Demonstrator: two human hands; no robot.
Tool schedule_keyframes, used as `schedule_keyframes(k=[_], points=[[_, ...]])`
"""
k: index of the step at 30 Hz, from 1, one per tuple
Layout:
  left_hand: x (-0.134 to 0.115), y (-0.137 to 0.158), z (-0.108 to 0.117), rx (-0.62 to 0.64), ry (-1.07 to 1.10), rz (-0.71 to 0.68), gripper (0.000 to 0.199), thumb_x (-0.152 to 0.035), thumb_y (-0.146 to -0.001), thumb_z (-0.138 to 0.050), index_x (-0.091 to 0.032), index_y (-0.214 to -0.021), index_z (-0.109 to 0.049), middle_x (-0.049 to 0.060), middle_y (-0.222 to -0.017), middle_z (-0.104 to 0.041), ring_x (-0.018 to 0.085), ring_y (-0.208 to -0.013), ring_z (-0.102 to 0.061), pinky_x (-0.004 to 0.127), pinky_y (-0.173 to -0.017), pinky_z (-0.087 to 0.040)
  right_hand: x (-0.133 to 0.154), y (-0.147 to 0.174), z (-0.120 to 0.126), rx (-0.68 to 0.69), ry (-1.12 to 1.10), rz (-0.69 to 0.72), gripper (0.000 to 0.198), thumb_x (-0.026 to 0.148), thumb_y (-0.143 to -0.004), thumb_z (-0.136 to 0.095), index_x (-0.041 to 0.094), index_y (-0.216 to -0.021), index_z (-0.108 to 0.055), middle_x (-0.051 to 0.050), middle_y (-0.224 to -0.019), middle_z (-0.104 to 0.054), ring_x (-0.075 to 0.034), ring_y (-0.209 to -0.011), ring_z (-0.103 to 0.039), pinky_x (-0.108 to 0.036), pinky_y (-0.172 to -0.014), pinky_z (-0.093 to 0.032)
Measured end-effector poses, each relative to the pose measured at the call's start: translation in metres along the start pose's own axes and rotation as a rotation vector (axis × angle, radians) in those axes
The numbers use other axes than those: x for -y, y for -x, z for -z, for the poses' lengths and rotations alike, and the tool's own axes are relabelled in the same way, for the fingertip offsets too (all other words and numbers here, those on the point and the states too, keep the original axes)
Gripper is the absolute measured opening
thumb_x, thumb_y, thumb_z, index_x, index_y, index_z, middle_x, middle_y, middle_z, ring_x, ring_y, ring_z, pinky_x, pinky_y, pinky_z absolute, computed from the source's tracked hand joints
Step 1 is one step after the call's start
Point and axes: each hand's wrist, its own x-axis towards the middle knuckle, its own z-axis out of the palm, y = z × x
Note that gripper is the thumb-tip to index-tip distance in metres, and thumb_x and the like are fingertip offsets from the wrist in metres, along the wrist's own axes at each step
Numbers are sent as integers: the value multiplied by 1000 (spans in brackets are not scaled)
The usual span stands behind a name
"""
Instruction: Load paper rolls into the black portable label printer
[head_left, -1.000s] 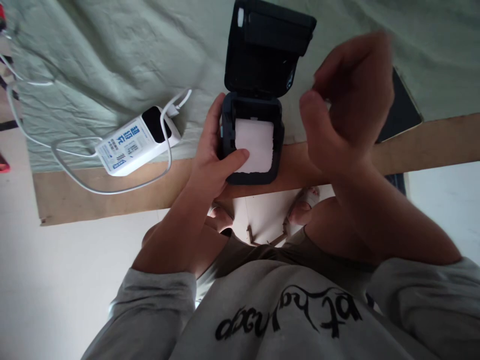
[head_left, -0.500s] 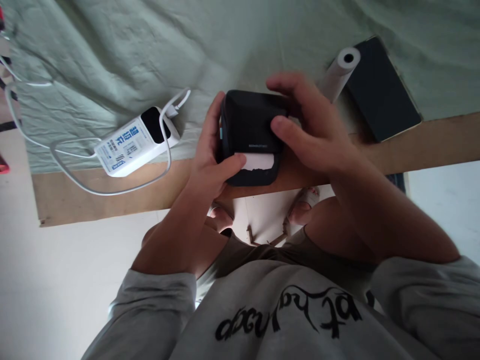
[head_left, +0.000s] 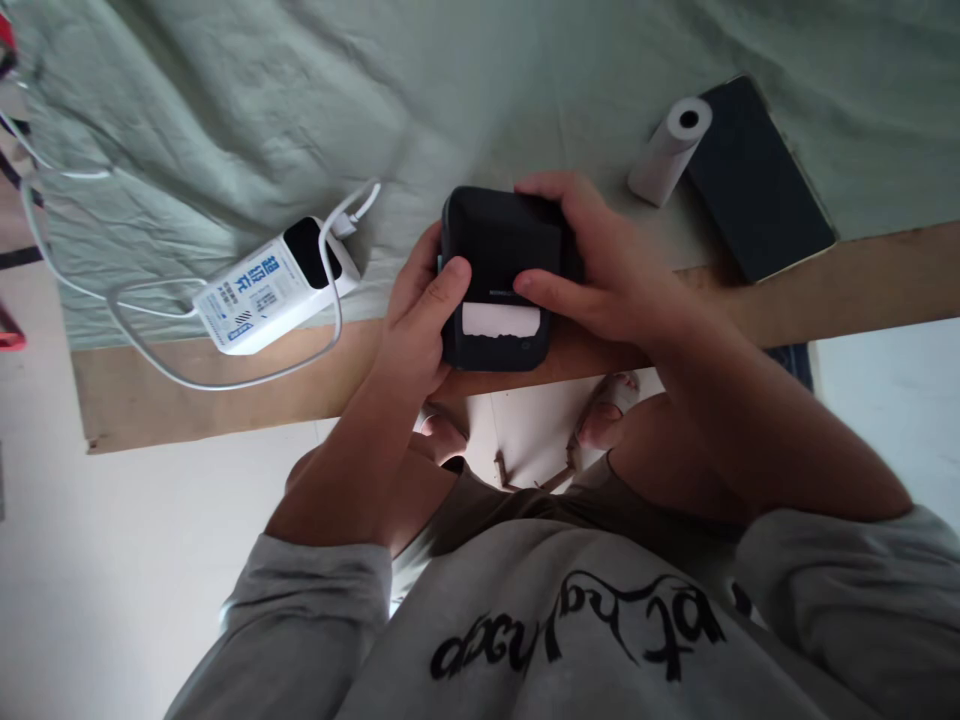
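Observation:
A black portable label printer point(head_left: 502, 240) is held between my two hands above the table's front edge. From its slot sticks a short strip of white paper point(head_left: 501, 320) with a ragged edge. My left hand point(head_left: 424, 310) grips the printer's left side, its thumb lying on the top face. On the opposite side, my right hand point(head_left: 600, 260) wraps round the printer, thumb on the lid and fingers at the far corner. The undersides of both grips are hidden.
A white power bank point(head_left: 270, 290) with a looped white cable point(head_left: 172, 380) lies to the left. To the right, a white paper roll point(head_left: 667, 155) stands beside a dark flat tablet-like slab point(head_left: 761, 180). Wrinkled green cloth point(head_left: 450, 90) covers the table, leaving a wooden front edge point(head_left: 862, 270) bare.
My right hand has come in closer and settled on the printer. My left thumb has moved up off the paper strip onto the lid, so more of the strip shows.

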Motion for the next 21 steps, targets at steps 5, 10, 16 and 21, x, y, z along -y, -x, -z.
schedule_keyframes(k=[5, 10, 16, 21], points=[[-1, -6, 6, 64, 70, 27, 33, -44, -91, -49, -29, -118, -61, 0, -126, -62, 22, -129, -52, 36, -110, -44, -2, 5, -5, -37, -18, 43, 55, 54, -88, -45, 27, -135, -31, -6, -140, -47, -21, -129, -47, -39, -113, -41], [0, -10, 7, 4, 152, 53, 20, -31, -89, -49, -23, -98, -65, 1, -102, -68, 23, -121, -55, 35, -106, -45, -3, 7, -6, -74, -14, 80, 52, 48, -90, -39, 26, -136, -28, -7, -143, -43, -20, -133, -44, -38, -114, -40], [1, -8, 9, -175, 91, 140, 14, -31, -84, -52, -21, -73, -51, 4, -78, -64, 27, -118, -57, 35, -95, -48, -6, 6, -2, 35, -29, 160, 67, 47, -86, -46, 24, -142, -18, -9, -150, -36, -19, -139, -39, -37, -118, -36], [-4, -6, 7, -108, 102, 139, 13, -26, -78, -55, -23, -66, -51, 3, -67, -61, 25, -105, -62, 32, -87, -51, -6, 6, 0, 95, 23, 190, 75, 54, -86, -49, 19, -145, -18, -10, -153, -30, -20, -143, -32, -36, -121, -30]])
